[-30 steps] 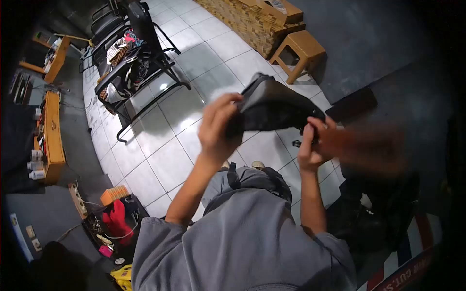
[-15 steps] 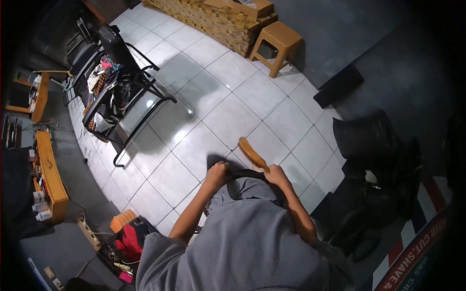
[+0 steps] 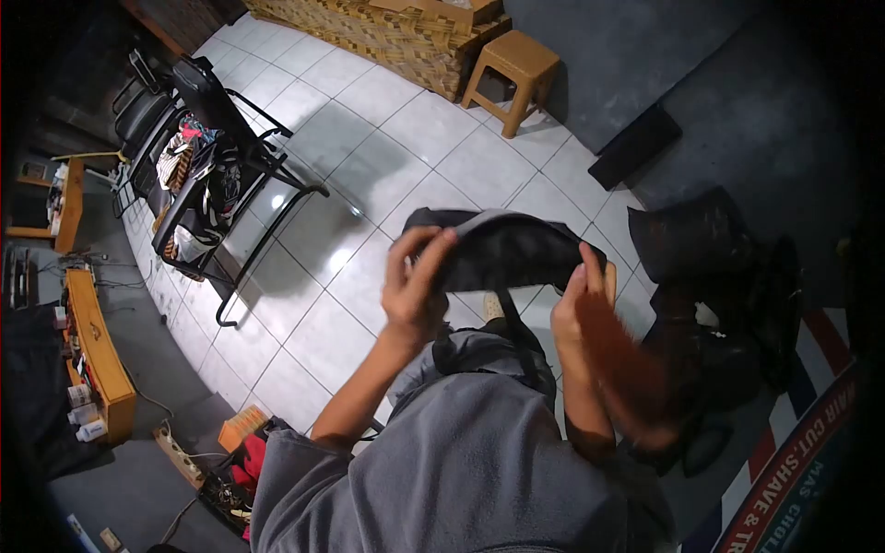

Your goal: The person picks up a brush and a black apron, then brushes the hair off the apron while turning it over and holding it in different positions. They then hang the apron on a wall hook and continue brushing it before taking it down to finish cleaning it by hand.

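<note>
A black bag with a curved top edge (image 3: 512,253), which looks like a waist or sling bag, is held up in front of my body. A dark strap (image 3: 509,318) hangs from it toward my lap. My left hand (image 3: 413,286) grips the bag's left end, thumb and fingers closed on the edge. At the right end, my right hand (image 3: 579,300) pinches the bag with its fingertips. A brush with reddish-brown bristles (image 3: 627,364), smeared by motion, is also in the right hand and points down to the right.
A black chair (image 3: 207,175) piled with cloths stands at the left on white tiles. A brown stool (image 3: 516,69) is near a woven bench (image 3: 369,37) at the back. Wooden shelves (image 3: 97,350) line the left wall. A lettered banner (image 3: 784,470) lies lower right.
Both hands have risen from my lap, lifting the black bag into full view. The brush has swung from pointing up and left to pointing down and right.
</note>
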Motion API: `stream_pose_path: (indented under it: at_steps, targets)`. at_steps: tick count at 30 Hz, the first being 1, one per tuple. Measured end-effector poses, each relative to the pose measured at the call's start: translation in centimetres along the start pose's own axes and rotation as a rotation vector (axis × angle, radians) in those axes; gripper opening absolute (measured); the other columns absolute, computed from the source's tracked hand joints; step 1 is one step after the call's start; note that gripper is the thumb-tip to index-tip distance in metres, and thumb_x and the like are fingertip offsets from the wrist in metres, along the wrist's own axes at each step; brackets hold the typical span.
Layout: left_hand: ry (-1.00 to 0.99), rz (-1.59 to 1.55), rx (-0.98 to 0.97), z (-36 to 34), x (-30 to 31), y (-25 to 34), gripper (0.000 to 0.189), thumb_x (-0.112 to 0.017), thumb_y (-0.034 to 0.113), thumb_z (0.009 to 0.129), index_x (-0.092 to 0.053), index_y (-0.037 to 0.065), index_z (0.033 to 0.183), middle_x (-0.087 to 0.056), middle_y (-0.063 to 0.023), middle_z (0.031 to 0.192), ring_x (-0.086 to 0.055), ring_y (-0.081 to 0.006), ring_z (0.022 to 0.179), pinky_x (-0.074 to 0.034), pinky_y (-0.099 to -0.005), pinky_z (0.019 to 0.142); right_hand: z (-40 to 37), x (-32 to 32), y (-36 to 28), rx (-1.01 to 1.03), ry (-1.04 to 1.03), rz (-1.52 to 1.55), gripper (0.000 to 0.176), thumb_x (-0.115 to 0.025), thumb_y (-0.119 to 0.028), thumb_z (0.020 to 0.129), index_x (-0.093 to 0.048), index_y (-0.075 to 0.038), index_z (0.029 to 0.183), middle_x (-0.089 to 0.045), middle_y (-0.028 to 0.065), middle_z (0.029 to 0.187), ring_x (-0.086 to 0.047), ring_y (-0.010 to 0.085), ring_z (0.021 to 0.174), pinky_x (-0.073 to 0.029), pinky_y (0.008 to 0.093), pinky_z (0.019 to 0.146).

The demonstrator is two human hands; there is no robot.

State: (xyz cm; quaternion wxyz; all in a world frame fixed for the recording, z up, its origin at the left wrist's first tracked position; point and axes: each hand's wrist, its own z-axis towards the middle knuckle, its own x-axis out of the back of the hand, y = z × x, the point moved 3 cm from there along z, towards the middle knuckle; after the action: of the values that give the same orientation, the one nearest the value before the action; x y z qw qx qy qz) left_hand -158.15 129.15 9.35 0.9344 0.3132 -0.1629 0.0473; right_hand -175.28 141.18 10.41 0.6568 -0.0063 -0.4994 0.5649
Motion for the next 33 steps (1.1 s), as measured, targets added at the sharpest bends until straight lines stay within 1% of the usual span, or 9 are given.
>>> stream_pose_path:
  at_steps: [5,7,9,15,17,19,23,28,33]
  targets:
    - [-0.409,-0.122,0.337,-11.4,-5.2,-5.7,0.065,-0.047,-0.018,0.07,-0.047,0.008,0.129,-0.041,-0.0186,0.136,-0.054,-0.0375,0.109,-0.048,-0.0433,0.086,-6.7,-8.7,8.5,0.106,-0.354,0.141,0.039,-0.059,-0.012,0.078,-0.06,-0.005,0.116,-0.058,0.0177,0.076,-0.06,0.0351,0.073,-0.049,0.0392,0.066]
    - [-1.227,0.204,0.663,-23.0,-7.7,-12.8,0.045,-0.058,0.005,0.075,-0.055,0.009,0.12,-0.062,-0.0161,0.11,-0.062,-0.0375,0.092,-0.05,-0.0477,0.078,-12.6,-13.5,16.2,-0.334,-1.018,-0.321,0.036,-0.056,-0.014,0.075,-0.063,-0.002,0.108,-0.064,0.0243,0.086,-0.062,0.0398,0.085,-0.048,0.0459,0.074]
    - [-1.481,0.099,0.523,-25.0,-7.6,-12.4,0.029,-0.059,0.025,0.079,-0.066,0.01,0.103,-0.066,-0.017,0.085,-0.064,-0.037,0.083,-0.052,-0.0477,0.069,-15.6,-14.2,19.6,-0.39,-1.407,-0.291,0.037,-0.062,-0.027,0.072,-0.066,0.001,0.095,-0.062,0.0288,0.085,-0.062,0.041,0.086,-0.049,0.0448,0.074]
    - [-0.998,0.209,0.687,-22.9,-5.2,-11.2,0.02,-0.054,0.016,0.076,-0.062,0.001,0.086,-0.063,-0.023,0.079,-0.062,-0.0427,0.077,-0.05,-0.0496,0.067,-15.7,-14.5,20.3,-0.297,-1.092,-0.11,0.039,-0.06,-0.037,0.081,-0.064,0.001,0.086,-0.065,0.021,0.075,-0.065,0.0335,0.069,-0.05,0.0386,0.062]
    - [-0.934,0.398,0.892,-22.8,-4.5,-11.6,0.022,-0.053,0.017,0.076,-0.061,-0.002,0.084,-0.062,-0.0256,0.078,-0.062,-0.0436,0.076,-0.049,-0.0503,0.067,-13.6,-13.0,17.6,-0.724,-1.1,0.308,0.027,-0.055,-0.028,0.091,-0.059,-0.001,0.084,-0.055,0.0041,0.062,-0.052,0.0078,0.05,-0.04,0.0252,0.041]
    - [-1.085,0.28,0.913,-20.8,-4.3,-12.2,0.034,-0.052,0.027,0.078,-0.058,-0.007,0.077,-0.06,-0.0293,0.072,-0.062,-0.0422,0.073,-0.049,-0.0483,0.066,-12.1,-12.5,16.9,-0.837,-1.072,0.564,0.027,-0.053,-0.022,0.092,-0.057,0.0,0.107,-0.057,0.0047,0.069,-0.056,0.0099,0.056,-0.046,0.0241,0.052]
    - [-0.509,-0.645,1.418,-15.4,-6.1,-10.2,0.036,-0.051,0.022,0.091,-0.047,-0.007,0.112,-0.064,-0.0161,0.079,-0.063,-0.0223,0.068,-0.05,-0.0319,0.061,-7.4,-9.5,12.8,-1.0,-0.86,0.933,0.036,-0.053,-0.015,0.092,-0.049,0.006,0.121,-0.057,0.0151,0.105,-0.064,0.0215,0.088,-0.053,0.0293,0.076]
    - [-0.554,-0.899,1.043,-9.5,-9.1,-4.2,0.09,-0.06,-0.003,0.082,-0.001,0.018,0.146,-0.048,-0.0208,0.124,-0.055,-0.0226,0.107,-0.047,-0.0326,0.084,-4.0,-7.0,9.9,-0.968,-0.772,1.428,0.045,-0.049,-0.006,0.09,-0.038,0.002,0.133,-0.043,0.0171,0.128,-0.046,0.0238,0.12,-0.038,0.0347,0.101]
    - [-0.839,-0.463,0.492,-5.8,-13.0,0.6,0.105,-0.071,0.0,0.067,0.0,0.006,0.145,-0.054,-0.0244,0.111,-0.056,-0.0376,0.101,-0.046,-0.0392,0.081,-2.9,-4.9,8.4,-0.828,-0.746,1.457,0.055,-0.047,-0.001,0.086,-0.03,-0.002,0.139,-0.044,0.0105,0.132,-0.046,0.0168,0.118,-0.035,0.0266,0.098]
